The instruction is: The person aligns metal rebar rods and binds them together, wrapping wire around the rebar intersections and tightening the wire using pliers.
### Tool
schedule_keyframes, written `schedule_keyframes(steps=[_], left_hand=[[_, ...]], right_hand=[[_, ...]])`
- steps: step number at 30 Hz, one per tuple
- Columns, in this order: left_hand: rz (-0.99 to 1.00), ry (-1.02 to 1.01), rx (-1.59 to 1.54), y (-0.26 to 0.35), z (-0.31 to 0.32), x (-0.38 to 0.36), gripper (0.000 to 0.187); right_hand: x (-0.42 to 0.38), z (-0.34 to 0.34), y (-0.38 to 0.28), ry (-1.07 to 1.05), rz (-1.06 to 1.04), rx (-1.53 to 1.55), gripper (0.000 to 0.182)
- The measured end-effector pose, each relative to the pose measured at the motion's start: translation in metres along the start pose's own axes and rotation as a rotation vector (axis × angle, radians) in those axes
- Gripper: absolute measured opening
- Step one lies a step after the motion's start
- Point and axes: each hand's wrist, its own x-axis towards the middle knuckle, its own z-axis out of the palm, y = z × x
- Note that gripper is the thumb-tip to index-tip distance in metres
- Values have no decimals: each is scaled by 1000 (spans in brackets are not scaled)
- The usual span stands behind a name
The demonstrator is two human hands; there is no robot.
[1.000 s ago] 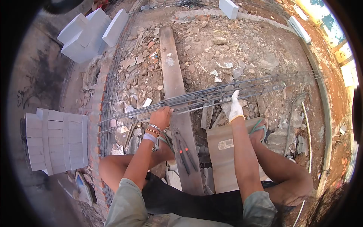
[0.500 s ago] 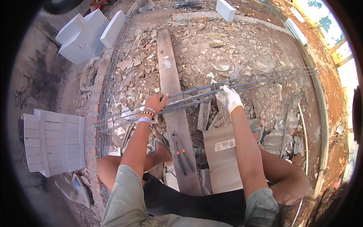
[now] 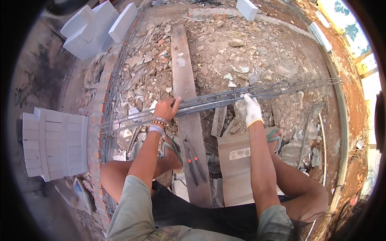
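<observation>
Rubble-strewn ground (image 3: 229, 52) surrounds the plank (image 3: 183, 74) beneath the steel bars (image 3: 209, 104).

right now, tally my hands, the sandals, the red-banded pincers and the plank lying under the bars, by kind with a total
Hands: 2 (bare left hand, gloved right hand)
Sandals: 2
Pincers: 1 pair, counted as one tool
Plank: 1
Total: 6
</observation>
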Motion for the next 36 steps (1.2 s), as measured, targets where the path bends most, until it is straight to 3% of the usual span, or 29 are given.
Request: schedule_keyframes(steps=[6,11,13,17,20,23,27,30,34,36], left_hand=[[-51,-103,-29,-11,-7,2,45],[-125,-238,-10,-15,-9,12,46],[-88,-205,4,-13,-8,15,45],[-27,-75,93,-7,-4,0,37],[-42,-60,39,0,-7,-6,35],[24,-6,109,-3,-6,-12,30],[100,233,370,29,-27,-21,31],[159,-33,245,23,-30,-32,36],[306,-61,322,36,-44,-36,33],[308,-173,335,36,-45,-39,40]], right_hand=[[0,8,10,73,27,-68,10],[17,10,13,9,31,-73,16],[18,15,8,-20,14,-80,24],[-8,7,10,189,12,-211,44],[-39,-7,41,191,-91,-544,35],[-59,-4,71,25,104,-487,32],[-58,35,85,74,177,-564,41],[-46,62,93,146,236,-647,47],[5,52,137,240,111,-966,41],[1,51,137,230,169,-955,42]])
